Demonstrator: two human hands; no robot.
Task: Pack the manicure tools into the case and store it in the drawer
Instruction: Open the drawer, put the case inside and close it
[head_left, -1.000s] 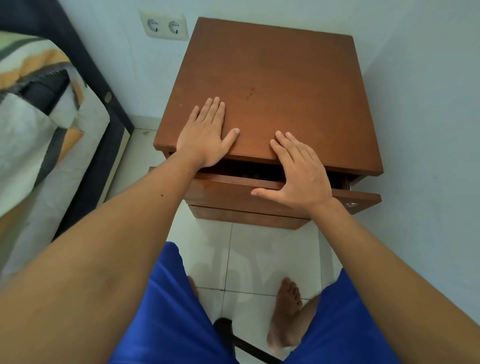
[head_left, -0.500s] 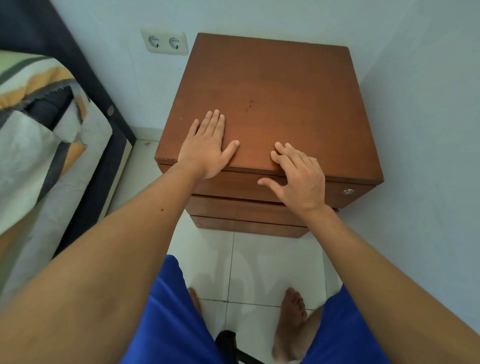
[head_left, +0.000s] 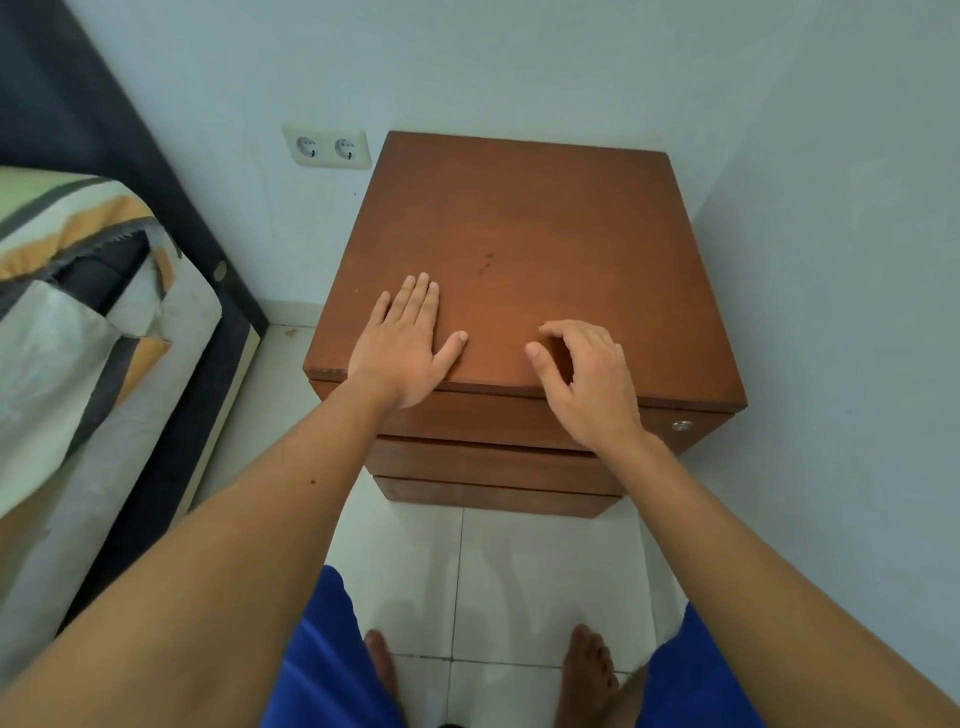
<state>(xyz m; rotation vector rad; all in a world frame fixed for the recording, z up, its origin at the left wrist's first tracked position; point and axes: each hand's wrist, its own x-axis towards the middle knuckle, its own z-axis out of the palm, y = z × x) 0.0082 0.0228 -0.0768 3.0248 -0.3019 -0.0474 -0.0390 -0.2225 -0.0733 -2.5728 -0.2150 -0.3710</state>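
Both hands empty; top drawer closed flush, brown wood.

A nightstand stands in a room corner, walls behind and to its right. A bed lies to its left, a wall socket behind between them. Both hands sit on the nightstand's front edge: left hand flat, right hand beside it, above the closed drawer.
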